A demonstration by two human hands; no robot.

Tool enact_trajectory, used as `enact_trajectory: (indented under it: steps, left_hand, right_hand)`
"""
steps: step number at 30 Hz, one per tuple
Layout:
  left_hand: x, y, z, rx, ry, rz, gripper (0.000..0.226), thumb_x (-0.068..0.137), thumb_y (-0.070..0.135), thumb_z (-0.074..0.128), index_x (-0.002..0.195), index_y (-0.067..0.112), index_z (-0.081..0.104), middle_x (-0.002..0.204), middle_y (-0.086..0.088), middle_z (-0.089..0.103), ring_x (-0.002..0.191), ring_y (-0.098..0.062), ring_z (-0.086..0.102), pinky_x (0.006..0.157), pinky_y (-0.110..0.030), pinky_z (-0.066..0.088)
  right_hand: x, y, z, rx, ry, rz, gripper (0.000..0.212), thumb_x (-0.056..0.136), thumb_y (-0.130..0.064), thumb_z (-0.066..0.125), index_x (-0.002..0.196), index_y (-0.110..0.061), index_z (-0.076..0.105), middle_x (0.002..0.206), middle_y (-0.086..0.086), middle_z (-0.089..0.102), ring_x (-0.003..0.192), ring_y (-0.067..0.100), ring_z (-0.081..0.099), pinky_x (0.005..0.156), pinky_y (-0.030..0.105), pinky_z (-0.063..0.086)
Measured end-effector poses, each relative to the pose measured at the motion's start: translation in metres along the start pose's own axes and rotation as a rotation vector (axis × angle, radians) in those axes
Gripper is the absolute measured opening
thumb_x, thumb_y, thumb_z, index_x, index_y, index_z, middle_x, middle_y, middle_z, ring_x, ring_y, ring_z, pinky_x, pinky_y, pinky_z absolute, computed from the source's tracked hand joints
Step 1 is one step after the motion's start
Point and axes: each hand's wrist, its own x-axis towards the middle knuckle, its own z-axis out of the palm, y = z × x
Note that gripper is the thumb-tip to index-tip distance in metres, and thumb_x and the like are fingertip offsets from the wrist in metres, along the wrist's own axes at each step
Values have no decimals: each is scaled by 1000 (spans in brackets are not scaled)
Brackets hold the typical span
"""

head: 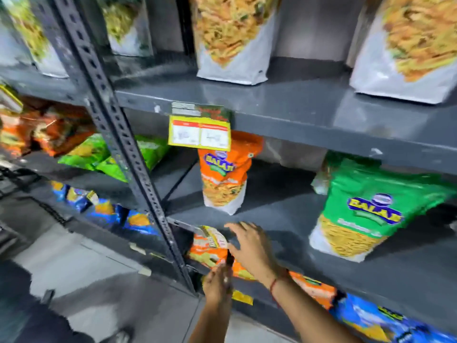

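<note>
My right hand reaches over the front edge of the grey metal shelf, fingers spread and straight, holding nothing. Just below it an orange snack packet lies on the lower shelf. My left hand is seen edge-on under the right one, fingertips at that packet. A narrow dark strip runs along its fingers; blur hides what it is. An upright orange Balaji packet stands further back on the shelf, and a green Balaji packet stands to the right.
A slotted steel upright crosses the left of the rack. A yellow price tag hangs from the shelf above. White snack bags stand on the top shelf, green and orange packets at left, blue packets on the lower shelf. Grey floor lies below.
</note>
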Motion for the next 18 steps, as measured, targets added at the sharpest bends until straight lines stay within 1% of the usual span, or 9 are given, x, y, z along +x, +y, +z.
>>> enact_trajectory:
  steps: [1, 2, 4, 6, 8, 10, 12, 15, 18]
  left_hand:
    - [8, 7, -3, -13, -23, -31, 35, 96, 11, 55, 128, -3, 57, 102, -16, 64, 85, -28, 61, 71, -33, 46]
    - [12, 15, -6, -18, -42, -44, 40, 92, 12, 61, 129, -4, 57, 97, -14, 64, 79, -23, 59, 66, -29, 45]
    - [24, 24, -11, 17, -136, -66, 37, 80, 20, 76, 112, 5, 66, 91, -12, 70, 73, -17, 59, 64, -25, 46]
    - [39, 33, -14, -45, -171, -138, 18, 88, 18, 68, 106, 19, 64, 83, -1, 77, 75, -15, 59, 67, -27, 45]
    - [50, 39, -14, -39, -158, -192, 20, 95, 17, 59, 114, 23, 60, 90, 4, 76, 86, -13, 64, 70, -27, 46]
    - [57, 45, -15, -28, -194, -225, 25, 95, 16, 58, 120, 21, 59, 101, 2, 72, 94, -13, 65, 72, -27, 47]
    - [61, 48, -14, -27, -199, -251, 26, 93, 16, 61, 119, 15, 60, 100, -1, 72, 94, -15, 66, 72, -27, 48]
    - [70, 49, -13, -6, -204, -252, 23, 92, 19, 63, 114, 13, 59, 101, -4, 70, 98, -17, 65, 71, -27, 49]
    - [75, 52, -17, 47, -218, -241, 12, 92, 20, 64, 101, 14, 60, 92, -2, 70, 88, -14, 66, 65, -25, 51]
  right_hand:
    - [14, -7, 8, -22, -45, -16, 45, 76, -26, 67, 119, -27, 57, 108, 0, 69, 102, 24, 62, 86, 37, 49]
    - [26, -13, 15, -28, -88, -17, 47, 78, -24, 64, 124, -25, 56, 113, 3, 68, 106, 27, 60, 89, 38, 48]
    - [44, -19, 25, -34, -145, -5, 49, 80, -21, 62, 128, -22, 55, 120, 6, 66, 110, 29, 59, 91, 40, 48]
    - [56, -23, 36, -51, -189, -9, 49, 81, -21, 62, 130, -22, 54, 122, 6, 66, 112, 29, 59, 88, 39, 49]
    - [60, -26, 42, -61, -226, -1, 48, 83, -21, 62, 130, -24, 54, 120, 4, 67, 111, 28, 60, 82, 37, 51]
    - [65, -29, 48, -47, -230, 30, 46, 82, -19, 63, 127, -27, 56, 117, 3, 69, 107, 27, 62, 77, 35, 52]
    - [69, -33, 52, -26, -224, 55, 44, 83, -16, 62, 124, -28, 58, 112, 3, 71, 103, 28, 64, 74, 35, 53]
    - [73, -34, 55, -9, -211, 81, 42, 84, -10, 60, 122, -27, 61, 105, 7, 73, 95, 29, 67, 71, 35, 54]
    - [73, -34, 56, 5, -206, 108, 43, 83, -8, 60, 121, -29, 62, 104, 5, 74, 93, 26, 68, 73, 33, 54]
